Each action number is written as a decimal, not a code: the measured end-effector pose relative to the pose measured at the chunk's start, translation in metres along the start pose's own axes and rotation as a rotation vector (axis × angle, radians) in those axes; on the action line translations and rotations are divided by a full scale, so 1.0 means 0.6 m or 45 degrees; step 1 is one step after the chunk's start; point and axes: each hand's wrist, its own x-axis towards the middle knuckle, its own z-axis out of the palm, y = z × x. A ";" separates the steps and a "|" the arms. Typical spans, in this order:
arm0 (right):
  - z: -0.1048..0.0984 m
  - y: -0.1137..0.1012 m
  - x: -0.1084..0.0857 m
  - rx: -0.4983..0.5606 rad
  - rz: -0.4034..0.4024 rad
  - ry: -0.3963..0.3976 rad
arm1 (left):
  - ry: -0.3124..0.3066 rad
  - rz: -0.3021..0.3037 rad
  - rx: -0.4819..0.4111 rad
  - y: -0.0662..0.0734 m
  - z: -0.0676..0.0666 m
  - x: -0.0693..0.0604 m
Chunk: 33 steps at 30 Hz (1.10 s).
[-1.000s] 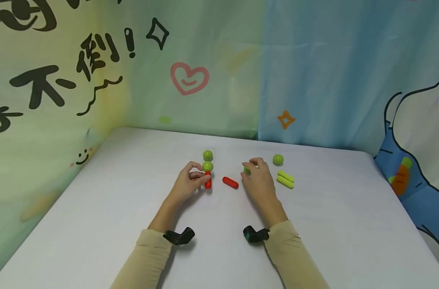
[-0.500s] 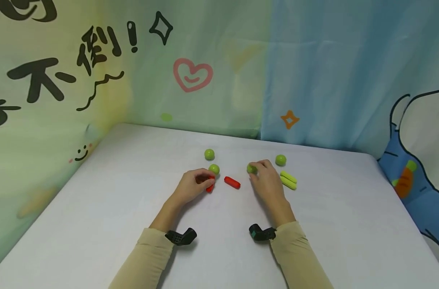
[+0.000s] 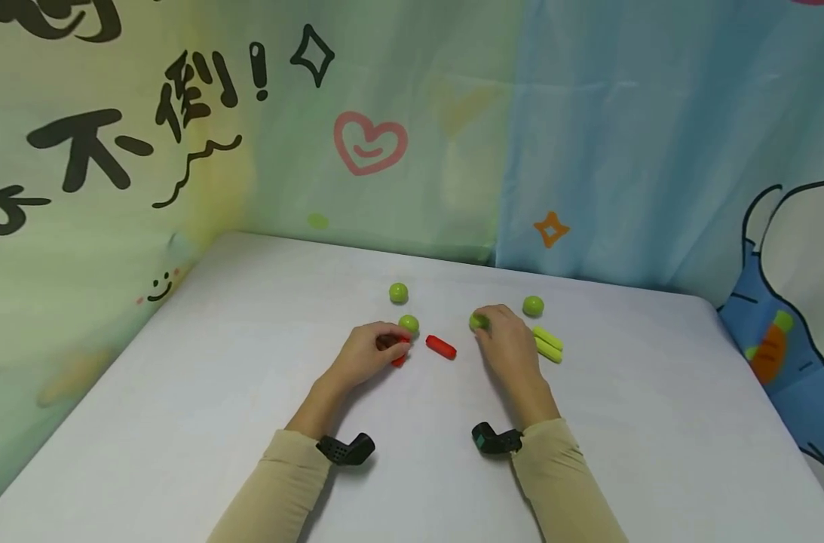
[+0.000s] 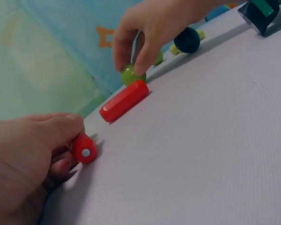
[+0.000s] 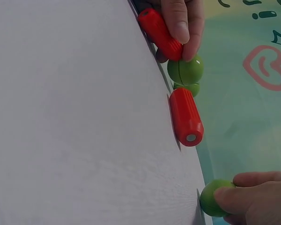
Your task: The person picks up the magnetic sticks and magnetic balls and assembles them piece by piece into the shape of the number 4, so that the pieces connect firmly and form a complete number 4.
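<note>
My left hand (image 3: pixel 364 354) pinches a red ribbed rod (image 4: pixel 84 149) with a silver disc on its end. In the right wrist view this rod slants, its far end against a green ball (image 5: pixel 185 70). My right hand (image 3: pixel 510 347) holds another green ball (image 3: pixel 479 322) between thumb and fingers, at the table surface. Between the hands a second red rod (image 3: pixel 441 347) lies loose, apart from both balls. Fingers cover part of the held rod and the held ball.
Farther back on the white table (image 3: pixel 418 467) sits a green ball (image 3: pixel 398 292). Right of my right hand are another green ball (image 3: pixel 533 305) and two yellow-green rods (image 3: pixel 547 345) side by side. A printed curtain (image 3: pixel 425 204) stands behind the table.
My left hand has tilted the red rod, and the green ball at its end has come away from the farther ball. The right hand's ball shows more between its fingers.
</note>
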 end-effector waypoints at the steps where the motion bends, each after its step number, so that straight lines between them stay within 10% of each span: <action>1: 0.000 0.000 0.000 0.002 0.000 0.000 | -0.002 -0.001 -0.001 0.001 0.000 -0.001; 19: -0.003 -0.001 0.008 0.125 -0.075 -0.082 | -0.122 0.003 0.024 -0.009 -0.015 -0.006; 33: 0.009 -0.071 -0.092 0.803 0.122 -0.114 | -0.127 0.014 -0.013 -0.007 -0.019 0.005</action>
